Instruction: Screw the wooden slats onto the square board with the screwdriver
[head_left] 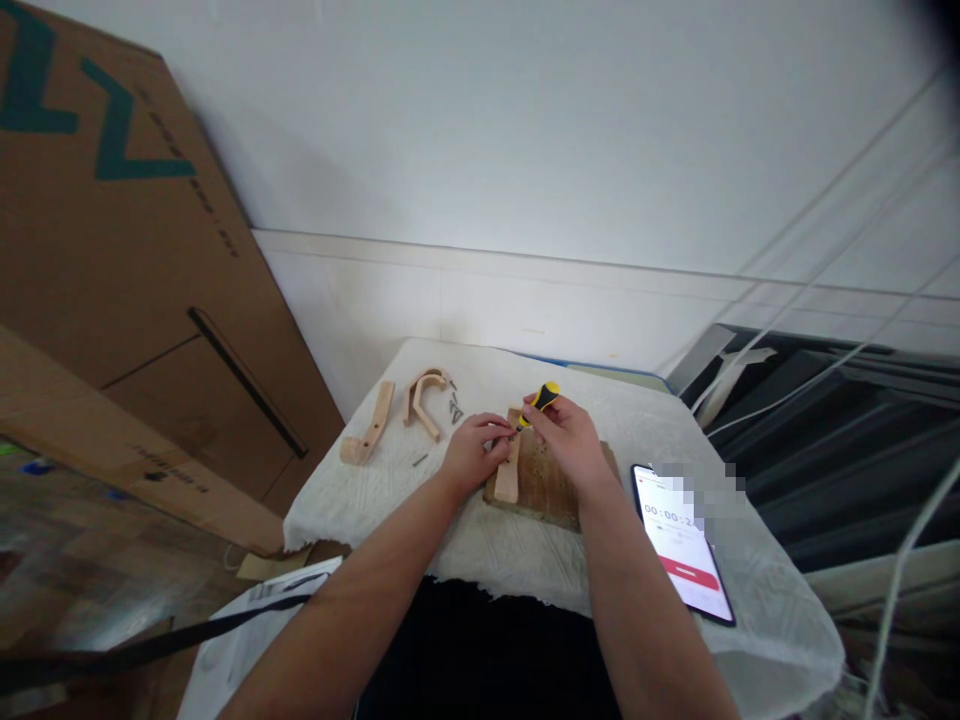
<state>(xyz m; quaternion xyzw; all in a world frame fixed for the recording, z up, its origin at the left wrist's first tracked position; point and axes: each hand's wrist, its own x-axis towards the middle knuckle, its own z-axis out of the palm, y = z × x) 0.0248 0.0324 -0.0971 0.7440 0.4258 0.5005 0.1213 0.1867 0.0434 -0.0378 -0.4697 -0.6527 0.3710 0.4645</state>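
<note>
My right hand (570,432) is closed around the yellow-and-black handle of a screwdriver (541,398). Its tip slants down and left to a pale wooden hook piece (508,484), which lies on a brown wooden board (551,488). Beside that tip, my left hand (472,452) has its fingers pinched together against the wooden piece. Whatever sits between those fingertips is too small to make out. Left of my hands are a curved wooden hook (425,425) and another wooden piece with holes (373,432). Several screws (455,408) lie near them, with a single screw (420,460) apart.
A white cloth covers the small table (397,505). On its right side lies a phone (682,545) showing a running timer. A large cardboard box (225,350) stands at the left, a white wall (525,180) behind. White cables (900,560) hang at the right beside dark panels (840,430).
</note>
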